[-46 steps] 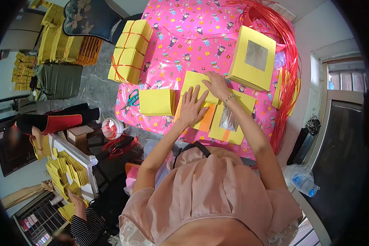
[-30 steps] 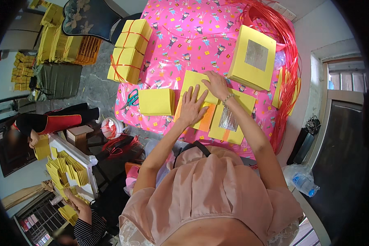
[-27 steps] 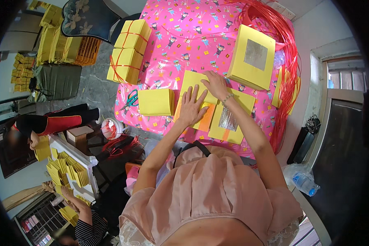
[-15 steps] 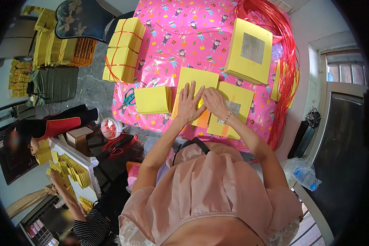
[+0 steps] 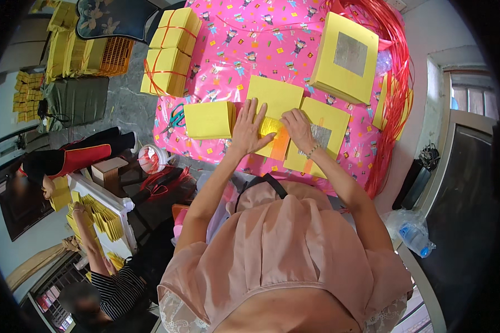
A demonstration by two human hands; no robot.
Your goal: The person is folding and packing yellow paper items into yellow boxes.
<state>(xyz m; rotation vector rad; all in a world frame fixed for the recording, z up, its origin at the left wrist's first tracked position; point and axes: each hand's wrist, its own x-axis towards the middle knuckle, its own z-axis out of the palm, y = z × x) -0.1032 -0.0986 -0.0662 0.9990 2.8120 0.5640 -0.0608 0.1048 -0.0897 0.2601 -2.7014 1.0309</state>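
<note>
A yellow paper sheet (image 5: 275,91) lies on the pink patterned tablecloth, with a shiny gold foil patch (image 5: 269,127) and an orange strip (image 5: 280,145) on its nearer part. My left hand (image 5: 250,130) rests flat on its left side, fingers stretched out and thumb spread over the foil. At the sheet's right edge, my right hand (image 5: 298,129) has its fingers bent and pressed together; whatever lies under the fingertips is hidden. Partly beneath my right wrist is another yellow sheet (image 5: 336,117) with a silver foil patch (image 5: 321,135). A yellow paper stack (image 5: 208,120) lies left of my left hand.
Teal-handled scissors (image 5: 176,116) lie left of the stack. Bundles tied with red strips (image 5: 164,72) stand farther left. At the far right are a thick stack with silver foil (image 5: 330,58) and hanging red strips (image 5: 391,111). Two people work at a white table (image 5: 119,219) at left.
My hands have moved apart: the left slid a little left, the right drew to the sheet's right edge. More gold foil now shows between them. The whole view has shifted slightly.
</note>
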